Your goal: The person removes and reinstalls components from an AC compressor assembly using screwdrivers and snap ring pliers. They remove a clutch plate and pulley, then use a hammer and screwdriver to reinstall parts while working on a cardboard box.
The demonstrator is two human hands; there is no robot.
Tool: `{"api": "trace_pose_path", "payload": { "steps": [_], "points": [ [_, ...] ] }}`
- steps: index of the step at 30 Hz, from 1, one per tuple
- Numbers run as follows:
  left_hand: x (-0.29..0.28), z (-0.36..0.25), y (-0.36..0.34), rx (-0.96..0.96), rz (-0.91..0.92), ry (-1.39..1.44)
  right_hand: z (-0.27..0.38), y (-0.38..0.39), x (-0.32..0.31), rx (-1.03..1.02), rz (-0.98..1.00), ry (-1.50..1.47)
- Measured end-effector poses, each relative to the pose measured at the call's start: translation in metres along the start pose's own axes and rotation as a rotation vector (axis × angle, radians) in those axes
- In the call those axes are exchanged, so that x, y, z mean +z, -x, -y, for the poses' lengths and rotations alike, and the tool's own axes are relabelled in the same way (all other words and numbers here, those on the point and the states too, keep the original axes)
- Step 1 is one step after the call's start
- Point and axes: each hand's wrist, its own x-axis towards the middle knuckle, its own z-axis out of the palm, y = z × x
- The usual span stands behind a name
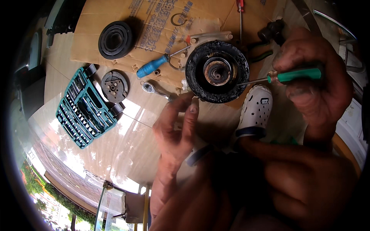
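A compressor with a black, scuffed ring-shaped clutch coil [196, 85] around its shaft [217, 74] lies between my feet and the cardboard. My right hand [314, 77] is closed on a green-handled screwdriver [296, 75], which points left. Its blade reaches into the coil's recess at the right, near the inner wall. My left hand [175, 123] has its thumb and index finger together at the coil's lower left edge, pinching it; the exact contact is partly hidden. Behind the coil shows the compressor's pale metal housing [210, 37].
On the cardboard [92, 23] lie a grooved black pulley [105, 40], a blue screwdriver [152, 67], a snap ring [172, 19] and a red screwdriver [240, 5]. Left are a clutch plate [114, 86], a ratchet [150, 88] and a teal socket set [101, 131]. Pliers [263, 56] lie behind the coil.
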Motion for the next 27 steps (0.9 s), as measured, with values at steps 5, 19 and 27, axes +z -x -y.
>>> {"api": "trace_pose_path", "payload": {
  "steps": [5,19,27],
  "points": [
    [0.000,-0.002,0.003,0.102,0.048,-0.129,0.004,0.000,0.004,-0.049,0.139,0.046],
    [0.001,0.000,0.008,0.008,0.110,-0.090,0.009,-0.003,0.021,-0.143,0.175,0.113],
    [0.001,0.002,0.010,0.008,0.105,-0.099,0.008,-0.004,0.019,-0.018,0.155,0.046]
  ]
}}
